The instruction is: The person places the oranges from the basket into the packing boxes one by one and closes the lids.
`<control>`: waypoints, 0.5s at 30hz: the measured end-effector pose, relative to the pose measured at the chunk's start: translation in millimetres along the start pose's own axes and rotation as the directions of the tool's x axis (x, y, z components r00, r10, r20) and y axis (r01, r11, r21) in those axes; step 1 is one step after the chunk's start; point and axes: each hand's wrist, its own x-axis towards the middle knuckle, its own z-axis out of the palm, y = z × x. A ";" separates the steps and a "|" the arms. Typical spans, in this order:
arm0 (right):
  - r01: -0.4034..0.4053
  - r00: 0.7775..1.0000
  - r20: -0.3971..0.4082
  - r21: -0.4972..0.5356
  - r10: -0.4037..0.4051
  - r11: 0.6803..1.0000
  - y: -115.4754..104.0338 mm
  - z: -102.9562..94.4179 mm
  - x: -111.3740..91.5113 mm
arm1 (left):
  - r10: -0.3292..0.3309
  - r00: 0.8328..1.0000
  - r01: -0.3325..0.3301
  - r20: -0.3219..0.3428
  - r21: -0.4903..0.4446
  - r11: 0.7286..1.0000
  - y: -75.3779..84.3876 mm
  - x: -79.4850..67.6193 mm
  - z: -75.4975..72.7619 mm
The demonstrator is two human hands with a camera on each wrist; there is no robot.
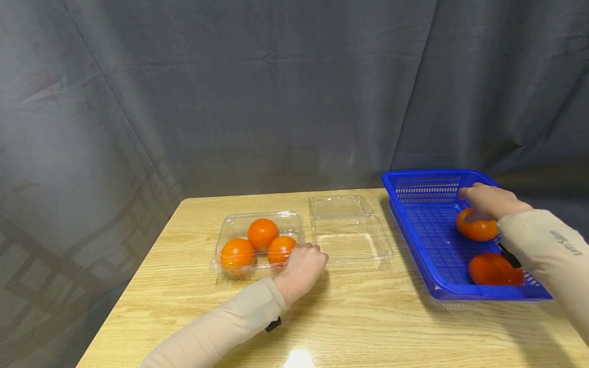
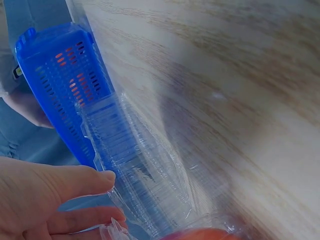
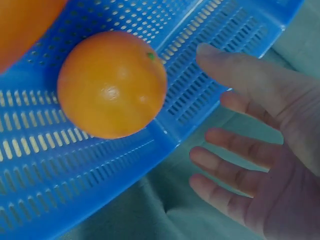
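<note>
In the head view my left hand point(image 1: 301, 271) rests against the front right corner of a clear plastic box point(image 1: 246, 218) holding three oranges point(image 1: 263, 233). The left wrist view shows its thumb point(image 2: 87, 182) extended, its tip by the edge of a second clear plastic box point(image 2: 132, 155); a finger lies near crinkled plastic. My right hand point(image 1: 494, 202) hovers over the blue basket point(image 1: 416, 255), above one orange point(image 1: 476, 227). Its fingers are spread and hold nothing in the right wrist view, with a gap to the nearest orange point(image 3: 112, 85).
The second plastic box point(image 1: 352, 237) stands with its lid point(image 1: 340, 205) folded back, between the filled box and the basket. Another orange point(image 1: 494, 269) lies at the basket's near end, under my right sleeve. A dark curtain point(image 1: 276, 102) hangs behind the wooden table point(image 1: 368, 322).
</note>
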 end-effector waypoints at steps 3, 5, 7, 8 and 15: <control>-0.014 1.000 0.017 0.013 0.014 1.000 1.2 2.7 -0.4 | -0.005 1.000 0.005 0.017 -0.002 1.000 0.3 0.1 -0.3; -0.021 0.999 0.028 0.014 0.021 1.000 2.9 5.0 -0.4 | -0.009 1.000 0.009 0.027 -0.002 1.000 0.6 0.2 -0.7; -0.026 0.999 0.035 0.008 0.026 1.000 5.4 8.0 0.7 | -0.010 0.999 0.010 0.031 -0.003 1.000 0.8 0.2 -0.9; -0.027 0.999 0.040 0.007 0.027 1.000 7.3 9.5 1.2 | -0.011 0.999 0.011 0.030 0.000 1.000 1.0 0.2 -1.0; -0.060 0.997 0.052 0.055 0.057 0.997 22.7 20.7 4.2 | -0.007 1.000 0.006 0.022 0.010 1.000 2.0 0.6 -0.9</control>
